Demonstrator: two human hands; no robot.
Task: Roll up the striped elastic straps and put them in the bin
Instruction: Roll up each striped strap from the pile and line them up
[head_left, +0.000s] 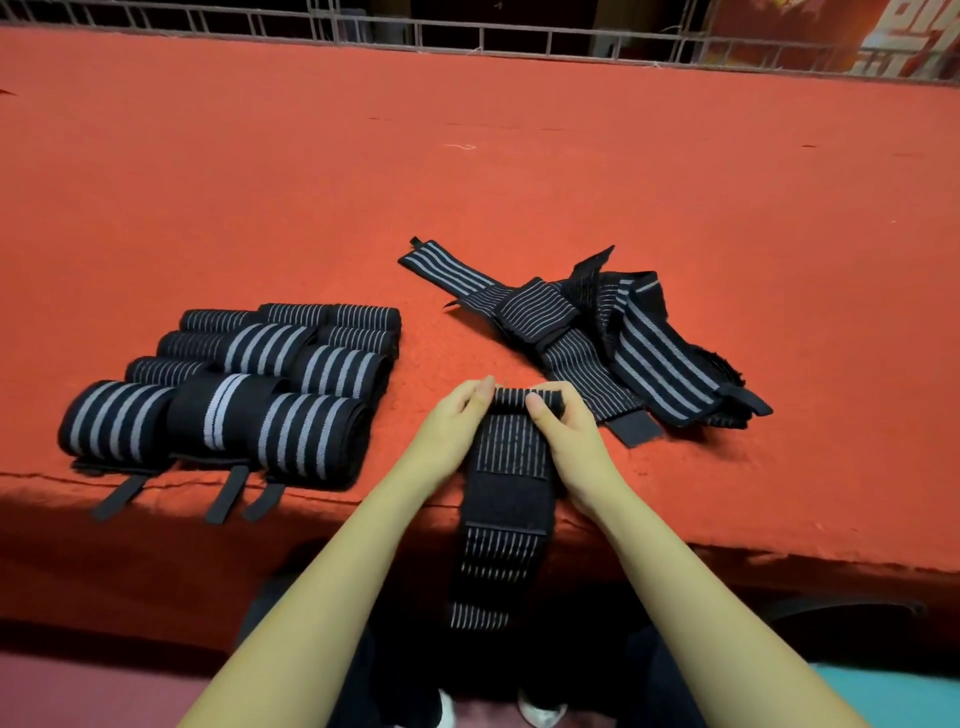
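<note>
A black elastic strap with thin white stripes (511, 452) lies across the near edge of the red table, its tail hanging down over the edge. Its far end is curled into a small roll (511, 399). My left hand (457, 423) pinches the roll's left side and my right hand (563, 426) pinches its right side, thumb on top. A loose pile of unrolled striped straps (623, 332) lies just right of and behind my hands. Several rolled straps (234, 384) sit in rows at the left. No bin is in view.
The red felt-covered table (467, 182) stretches far back to a metal railing (467, 39). Black tabs of the rolled straps hang over the table's front edge at the left (223, 493). My legs and shoes show below the edge.
</note>
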